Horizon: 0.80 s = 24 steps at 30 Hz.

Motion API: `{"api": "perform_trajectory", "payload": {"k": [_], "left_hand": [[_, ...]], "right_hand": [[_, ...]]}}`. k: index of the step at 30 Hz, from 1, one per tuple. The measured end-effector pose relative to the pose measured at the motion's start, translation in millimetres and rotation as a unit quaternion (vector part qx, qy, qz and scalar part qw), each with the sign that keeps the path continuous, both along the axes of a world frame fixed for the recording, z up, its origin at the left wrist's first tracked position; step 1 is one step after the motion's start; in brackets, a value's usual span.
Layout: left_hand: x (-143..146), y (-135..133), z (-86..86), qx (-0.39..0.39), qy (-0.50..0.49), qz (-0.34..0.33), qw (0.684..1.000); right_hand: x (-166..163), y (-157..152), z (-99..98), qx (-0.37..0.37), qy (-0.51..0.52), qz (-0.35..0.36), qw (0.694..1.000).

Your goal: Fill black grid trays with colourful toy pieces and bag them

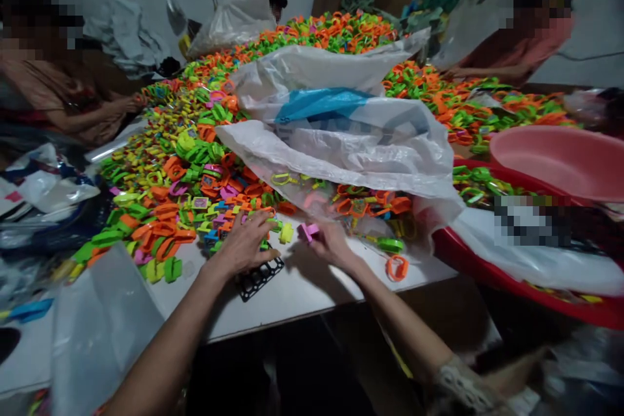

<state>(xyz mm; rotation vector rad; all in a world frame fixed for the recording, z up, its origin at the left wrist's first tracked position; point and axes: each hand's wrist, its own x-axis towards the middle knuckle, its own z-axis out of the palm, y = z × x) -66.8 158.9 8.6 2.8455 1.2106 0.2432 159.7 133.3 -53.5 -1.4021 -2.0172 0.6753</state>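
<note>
My left hand [246, 242] rests on the white table [302, 286] with fingers spread over a black perforated plastic grid [259, 278], its fingertips at the edge of a heap of small plastic rings [166, 208] in orange, green, yellow and pink. My right hand [330, 242] is beside it, fingers pinched on a small pink plastic piece [308, 230]. A yellow-green piece [286, 233] lies between the two hands. A loose orange ring [397, 267] and a green one [390, 244] lie to the right of my right hand.
A big white plastic sack [341, 136] lies over the heap. A pink basin [560, 159] sits in a red tub [487, 266] at the right. Clear plastic bags [97, 325] sit at the near left. Other people sit at the left [53, 91], right [521, 45] and far end.
</note>
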Motion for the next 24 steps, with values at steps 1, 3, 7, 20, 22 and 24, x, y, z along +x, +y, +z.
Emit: {"api": "perform_trajectory", "payload": {"k": [1,3,7,20,22,24], "left_hand": [[0,2,-2.1,-0.017,0.009,-0.005,1.0],[0,3,-7.5,-0.026,0.016,-0.008,0.999],[-3,2,-13.3,-0.028,0.006,-0.017,0.999],[-5,8,-22.2,0.007,-0.032,-0.012,0.999],[-7,9,-23.5,0.014,-0.045,-0.017,0.999],[-9,9,-25.1,0.017,-0.052,-0.023,0.998]], "right_hand": [[-17,-5,-5.0,-0.028,0.081,0.019,0.996],[-46,-13,-15.5,-0.078,0.194,0.038,0.977],[-71,-10,-28.0,-0.09,0.223,0.017,0.97],[-84,12,-28.3,-0.042,-0.001,0.082,0.996],[-79,11,-21.5,-0.029,-0.041,0.093,0.994],[-63,16,-9.2,-0.022,-0.083,0.097,0.992]]}}
